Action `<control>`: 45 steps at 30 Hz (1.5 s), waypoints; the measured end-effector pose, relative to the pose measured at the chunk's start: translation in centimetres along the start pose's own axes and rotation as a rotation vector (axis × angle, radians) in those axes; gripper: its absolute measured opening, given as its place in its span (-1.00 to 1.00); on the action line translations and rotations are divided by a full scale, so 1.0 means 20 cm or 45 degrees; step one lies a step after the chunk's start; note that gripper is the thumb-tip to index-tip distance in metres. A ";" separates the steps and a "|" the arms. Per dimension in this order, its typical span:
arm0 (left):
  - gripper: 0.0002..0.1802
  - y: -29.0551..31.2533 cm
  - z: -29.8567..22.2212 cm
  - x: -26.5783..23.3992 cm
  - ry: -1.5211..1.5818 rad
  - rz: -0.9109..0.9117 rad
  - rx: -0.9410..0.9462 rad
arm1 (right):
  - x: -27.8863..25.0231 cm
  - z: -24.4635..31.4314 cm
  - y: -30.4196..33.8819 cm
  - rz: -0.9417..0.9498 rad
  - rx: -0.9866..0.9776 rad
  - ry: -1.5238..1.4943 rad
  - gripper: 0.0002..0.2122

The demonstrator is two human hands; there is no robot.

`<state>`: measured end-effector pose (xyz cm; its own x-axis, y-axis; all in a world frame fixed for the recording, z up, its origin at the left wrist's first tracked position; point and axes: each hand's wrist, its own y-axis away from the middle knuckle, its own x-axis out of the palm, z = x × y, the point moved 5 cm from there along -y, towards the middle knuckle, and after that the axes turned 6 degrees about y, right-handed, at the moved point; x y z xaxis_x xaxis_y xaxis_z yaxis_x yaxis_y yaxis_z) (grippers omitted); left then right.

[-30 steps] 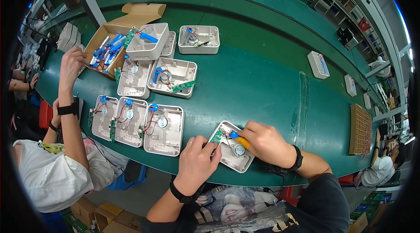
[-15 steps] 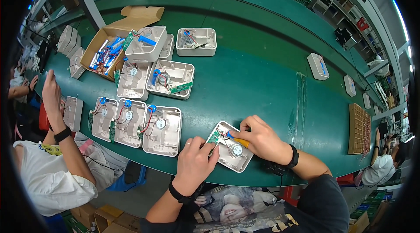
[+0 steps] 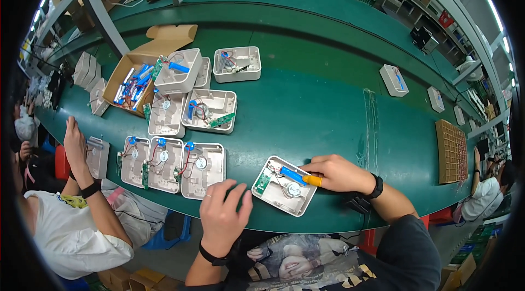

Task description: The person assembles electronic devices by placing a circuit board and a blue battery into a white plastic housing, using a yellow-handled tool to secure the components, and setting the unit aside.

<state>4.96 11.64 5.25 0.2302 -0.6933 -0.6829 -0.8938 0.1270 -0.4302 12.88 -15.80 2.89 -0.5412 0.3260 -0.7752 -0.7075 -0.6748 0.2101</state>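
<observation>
A white plastic housing lies tilted on the table in front of me. Inside it are a green circuit board, a blue cylindrical battery and a round silver speaker, with thin wires between them. At the housing's right edge, my right hand grips the rim; a yellow cover sits on its thumb, and the other fingertips are partly hidden. To the left of the housing, my left hand hovers apart from it, fingers spread and holding nothing.
Several similar housings with boards and speakers stand at left. Behind them is a cardboard box of blue batteries. A brown gridded tray and more housings are at right. A co-worker sits at left.
My left hand has left the circuit board and moved left, its fingers opening. My right hand has shifted from inside the housing to its right edge. The battery now lies uncovered inside.
</observation>
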 end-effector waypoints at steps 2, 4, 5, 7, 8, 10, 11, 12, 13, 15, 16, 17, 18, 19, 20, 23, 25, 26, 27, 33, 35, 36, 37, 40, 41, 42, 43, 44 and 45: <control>-0.76 0.00 0.02 -0.02 -0.023 0.008 -0.005 | 0.02 -0.01 0.02 -0.085 -0.088 0.084 -0.71; -0.74 0.01 0.04 -0.03 -0.061 0.020 -0.036 | 0.01 -0.03 0.03 -0.150 -0.123 0.136 -0.72; -0.74 0.02 0.04 -0.04 -0.059 0.019 -0.018 | -0.01 -0.04 0.04 -0.198 -0.132 0.125 -0.74; -0.73 0.07 0.05 -0.06 -0.245 0.017 -0.059 | -0.06 -0.07 0.05 -0.294 -0.159 0.109 -0.77; -0.71 0.08 0.06 -0.07 -0.341 0.011 -0.083 | -0.10 -0.10 0.05 -0.308 -0.163 0.119 -0.77; -0.71 0.11 0.06 -0.07 -0.354 -0.007 -0.115 | -0.24 -0.18 0.02 -0.414 -0.080 0.199 -0.82; -0.71 0.13 0.06 -0.08 -0.366 -0.012 -0.160 | -0.31 -0.24 0.00 -0.462 -0.007 0.177 -0.81; -0.71 0.13 0.06 -0.07 -0.374 -0.020 -0.202 | -0.39 -0.32 -0.03 -0.513 0.067 0.158 -0.80; -0.71 0.13 0.06 -0.06 -0.384 -0.031 -0.203 | -0.46 -0.41 -0.06 -0.569 0.171 0.143 -0.81; -0.71 0.14 0.09 -0.02 -0.371 -0.014 -0.166 | -0.58 -0.65 -0.12 -0.721 0.327 0.161 -0.80; -0.71 0.14 0.08 0.00 -0.364 -0.007 -0.148 | -0.65 -0.78 -0.14 -0.820 0.389 0.198 -0.79; -0.71 0.14 0.07 0.01 -0.380 -0.022 -0.150 | -0.72 -0.91 -0.14 -0.916 0.437 0.270 -0.78; -0.71 0.14 0.05 0.03 -0.311 0.005 -0.105 | -0.78 -1.03 -0.14 -1.013 0.485 0.341 -0.76; -0.71 0.14 0.02 0.06 -0.245 0.038 -0.064 | -0.82 -1.13 -0.15 -1.032 0.556 0.395 -0.75; -0.71 0.14 0.00 0.07 -0.176 0.070 -0.021 | -0.85 -1.22 -0.16 -1.053 0.630 0.452 -0.74; -0.72 0.14 -0.05 0.11 -0.062 0.140 0.085 | -0.91 -1.44 -0.17 -1.072 0.729 0.554 -0.75; -0.72 0.14 -0.06 0.11 -0.010 0.172 0.117 | -0.90 -1.48 -0.18 -1.066 0.765 0.528 -0.75; -0.72 0.14 -0.07 0.11 0.021 0.194 0.165 | -0.91 -1.49 -0.16 -1.073 0.819 0.512 -0.75; -0.72 0.12 -0.09 0.12 0.057 0.216 0.214 | -0.92 -1.49 -0.13 -1.079 0.878 0.499 -0.76; -0.69 0.04 0.07 -0.01 0.086 -0.065 0.129 | -0.58 -0.56 -0.23 -0.977 0.020 0.168 -0.81; -0.72 -0.06 0.20 -0.03 0.011 -0.200 -0.169 | -0.35 -0.15 -0.27 -0.516 -0.355 0.118 -0.67; -0.72 -0.09 0.22 -0.01 0.008 -0.194 -0.153 | -0.25 -0.05 -0.27 -0.499 -0.465 0.082 -0.64; -0.75 -0.12 0.27 0.04 0.108 -0.110 -0.209 | -0.17 0.02 -0.29 -0.483 -0.576 0.046 -0.62; -0.78 -0.16 0.32 0.12 0.297 0.078 -0.320 | -0.06 0.12 -0.40 -0.435 -0.597 0.002 -0.61; -0.80 -0.16 0.33 0.12 0.340 0.095 -0.372 | -0.06 0.13 -0.41 -0.445 -0.597 -0.002 -0.61; -0.80 -0.15 0.34 0.12 0.385 0.112 -0.427 | -0.06 0.11 -0.43 -0.385 -0.535 -0.148 -0.61; -0.80 -0.15 0.35 0.13 0.432 0.127 -0.482 | -0.06 0.10 -0.45 -0.321 -0.471 -0.292 -0.61; -0.80 -0.16 0.36 0.12 0.432 0.128 -0.479 | -0.05 0.08 -0.46 -0.254 -0.406 -0.433 -0.61; -0.81 -0.16 0.36 0.10 0.464 0.109 -0.485 | -0.07 0.09 -0.47 -0.242 -0.414 -0.433 -0.61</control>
<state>11.09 14.94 1.06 0.0626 -0.9017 -0.4278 -0.9955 -0.0261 -0.0908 19.54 -8.72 3.00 -0.5720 0.6240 -0.5324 -0.6593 -0.7359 -0.1541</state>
